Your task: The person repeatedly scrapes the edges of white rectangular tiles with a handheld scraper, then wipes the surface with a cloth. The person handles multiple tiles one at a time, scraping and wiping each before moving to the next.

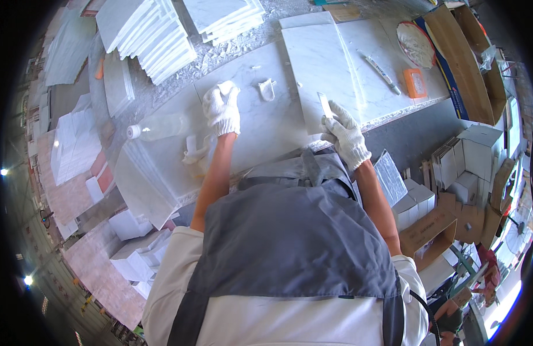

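My right hand (pixel 346 131), in a white knit glove, grips a narrow flat pale blade (pixel 325 105) that looks like a small scraper. Its tip points up and away over the near edge of a marble tile (pixel 321 63). My left hand (pixel 222 108), also gloved, rests with curled fingers on the grey-veined slab (pixel 252 127); whatever it may hold is hidden. Between the hands, a small white curved piece (pixel 267 89) lies on the slab. Left of my left hand, a clear plastic bottle (pixel 157 127) with a white cap lies on its side.
Tile stacks (pixel 148 40) stand at the far left, with white chips scattered around them. To the right lie a marker (pixel 382 75), an orange box (pixel 415 83) and a round tub of white material (pixel 415 44). A cardboard box (pixel 460 55) borders the right end.
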`<state>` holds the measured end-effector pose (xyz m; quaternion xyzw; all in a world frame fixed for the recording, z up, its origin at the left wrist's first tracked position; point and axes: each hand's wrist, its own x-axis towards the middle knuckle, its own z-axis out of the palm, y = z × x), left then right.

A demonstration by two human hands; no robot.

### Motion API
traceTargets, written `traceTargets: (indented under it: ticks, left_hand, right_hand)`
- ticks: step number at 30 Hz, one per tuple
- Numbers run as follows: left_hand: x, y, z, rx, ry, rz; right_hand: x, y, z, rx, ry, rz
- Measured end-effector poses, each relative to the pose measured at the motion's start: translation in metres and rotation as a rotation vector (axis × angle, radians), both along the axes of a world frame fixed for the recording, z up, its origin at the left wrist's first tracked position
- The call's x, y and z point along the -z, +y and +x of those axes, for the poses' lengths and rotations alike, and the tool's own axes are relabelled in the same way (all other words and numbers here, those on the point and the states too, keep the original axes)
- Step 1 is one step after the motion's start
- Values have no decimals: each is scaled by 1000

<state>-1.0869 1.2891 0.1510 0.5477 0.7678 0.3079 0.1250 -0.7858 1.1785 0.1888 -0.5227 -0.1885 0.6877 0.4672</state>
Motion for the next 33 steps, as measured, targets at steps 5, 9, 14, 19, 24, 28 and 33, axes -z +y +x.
traceTargets:
  ticks: [5, 9, 14, 19, 24, 28, 33]
  left_hand:
    - [6, 0, -1, 55, -189, 64]
    - [5, -7, -4, 46, -377, 135]
    - [10, -6, -11, 117, -343, 83]
    - [26, 10, -15, 109, -355, 100]
    - [22, -1, -8, 266, -75, 236]
    - [4, -24, 1, 297, 15, 212]
    - [-12, -39, -1, 260, -135, 33]
  right_hand:
    - [9, 14, -8, -115, -484, 1]
    - [21, 29, -17, -106, -982, 375]
    - [12, 34, -23, -213, -1091, 328]
    - [4, 40, -28, -250, -1168, 346]
    - [8, 39, -28, -269, -1199, 343]
    - [12, 35, -27, -271, -1212, 330]
    - [17, 36, -26, -259, -1242, 423]
